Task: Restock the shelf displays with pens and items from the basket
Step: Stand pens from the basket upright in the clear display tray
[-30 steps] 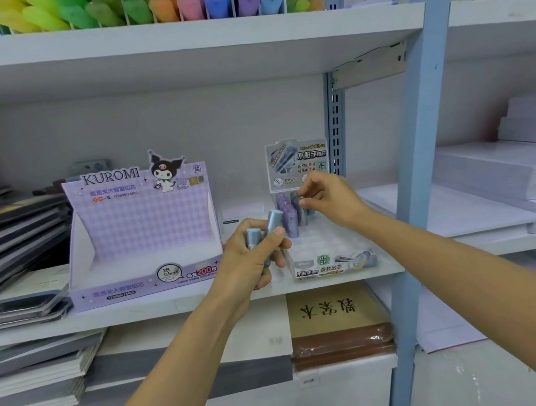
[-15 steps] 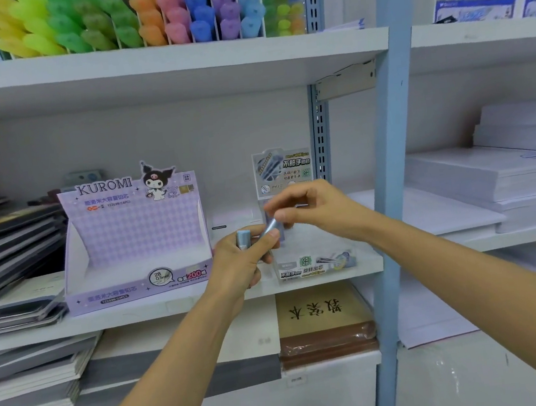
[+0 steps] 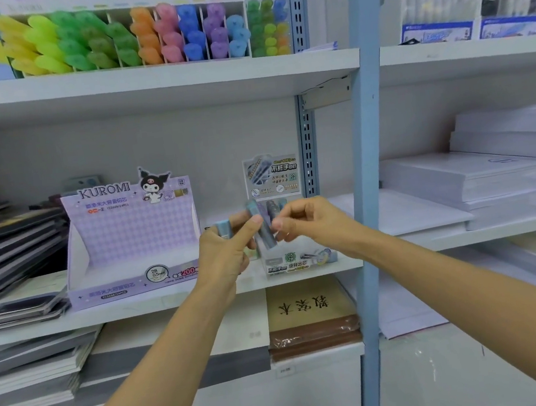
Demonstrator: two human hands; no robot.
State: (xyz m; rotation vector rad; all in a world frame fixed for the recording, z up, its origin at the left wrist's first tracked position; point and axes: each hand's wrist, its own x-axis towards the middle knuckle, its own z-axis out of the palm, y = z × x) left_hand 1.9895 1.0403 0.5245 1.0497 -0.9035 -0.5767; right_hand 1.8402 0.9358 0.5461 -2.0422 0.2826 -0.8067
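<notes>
Your left-hand grip (image 3: 224, 256) was curled round two lead tubes (image 3: 266, 236), the right one near upright, top leaning left. Your right-hand grip (image 3: 309, 223), fingers curled, sat just right of it, refill display box (image 3: 300, 262) behind. Pinching? Couldn't tell.
</notes>
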